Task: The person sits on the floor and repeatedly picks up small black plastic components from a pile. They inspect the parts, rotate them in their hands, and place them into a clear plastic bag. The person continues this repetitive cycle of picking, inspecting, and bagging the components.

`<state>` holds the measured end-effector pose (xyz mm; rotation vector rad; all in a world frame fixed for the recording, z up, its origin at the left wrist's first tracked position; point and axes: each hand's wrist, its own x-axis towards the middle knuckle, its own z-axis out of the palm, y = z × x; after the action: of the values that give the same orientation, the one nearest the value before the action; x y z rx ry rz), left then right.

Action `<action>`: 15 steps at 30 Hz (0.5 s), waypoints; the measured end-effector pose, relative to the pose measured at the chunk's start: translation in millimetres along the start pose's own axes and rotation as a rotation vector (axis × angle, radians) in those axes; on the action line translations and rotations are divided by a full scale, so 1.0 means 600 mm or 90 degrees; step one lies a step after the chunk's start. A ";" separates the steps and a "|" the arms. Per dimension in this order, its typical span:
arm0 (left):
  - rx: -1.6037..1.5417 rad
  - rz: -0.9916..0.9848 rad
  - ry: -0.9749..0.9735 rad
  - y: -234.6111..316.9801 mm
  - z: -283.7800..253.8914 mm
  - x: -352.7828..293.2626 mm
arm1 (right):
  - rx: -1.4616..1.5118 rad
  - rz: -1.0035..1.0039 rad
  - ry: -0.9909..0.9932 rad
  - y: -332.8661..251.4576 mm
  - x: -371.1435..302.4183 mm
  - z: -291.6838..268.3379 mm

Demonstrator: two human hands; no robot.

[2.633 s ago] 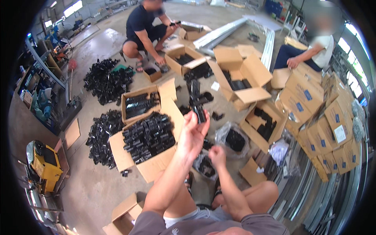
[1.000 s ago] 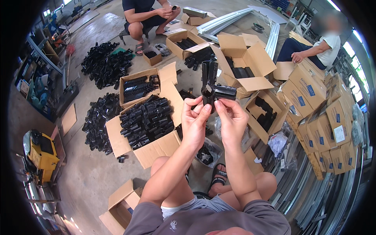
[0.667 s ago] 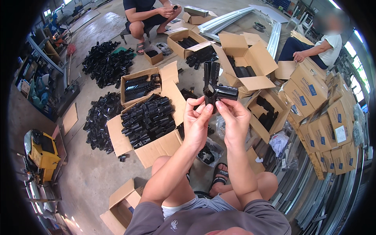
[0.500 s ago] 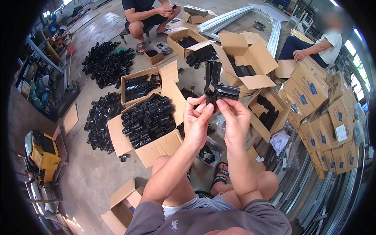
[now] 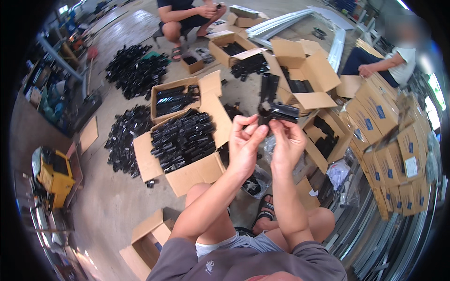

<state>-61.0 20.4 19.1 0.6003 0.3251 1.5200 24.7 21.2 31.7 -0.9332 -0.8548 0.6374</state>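
My left hand [image 5: 246, 145] and my right hand [image 5: 287, 144] are raised in front of me, both closed on one black tube connector [image 5: 269, 90]. One arm of the connector points up and away, and another sticks out to the right. A round opening shows near its middle. My left fingers pinch its lower left side, while my right thumb and fingers press below the sideways arm. Below and to the left, an open carton [image 5: 194, 175] is heaped with similar black connectors [image 5: 183, 140].
Piles of black pieces [image 5: 133, 72] lie on the floor at left. More open cartons [image 5: 307, 98] stand ahead. Stacked boxes [image 5: 372, 110] and metal profiles [image 5: 365, 243] line the right. One person [image 5: 192, 14] crouches ahead, another [image 5: 401, 61] sits at right. A yellow machine [image 5: 54, 182] stands left.
The scene has shifted slightly right and down in view. My hands and the connector also appear a little farther right, and my grip on it looks the same.
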 end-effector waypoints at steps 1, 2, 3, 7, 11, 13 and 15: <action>0.013 -0.010 0.000 0.001 0.002 0.002 | -0.021 -0.011 0.007 0.002 -0.001 -0.003; -0.003 -0.020 0.005 0.000 0.004 0.002 | -0.009 -0.015 0.006 0.004 -0.001 -0.005; -0.019 -0.031 0.008 -0.001 0.005 0.002 | 0.012 -0.034 0.004 0.006 -0.003 -0.004; -0.031 -0.034 -0.003 0.004 0.004 0.002 | -0.011 -0.026 -0.006 -0.004 -0.014 -0.003; -0.030 -0.021 -0.004 0.002 0.006 0.001 | -0.019 -0.031 0.005 0.002 -0.011 -0.004; -0.027 -0.018 -0.010 0.004 0.008 0.000 | -0.021 -0.026 0.007 0.006 -0.009 -0.006; -0.030 -0.018 -0.013 0.005 0.010 0.000 | -0.008 -0.016 0.006 0.004 -0.008 -0.007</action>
<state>-60.0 19.1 25.3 0.5716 0.2806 1.4888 25.7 16.7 26.6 -0.9349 -0.8621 0.6053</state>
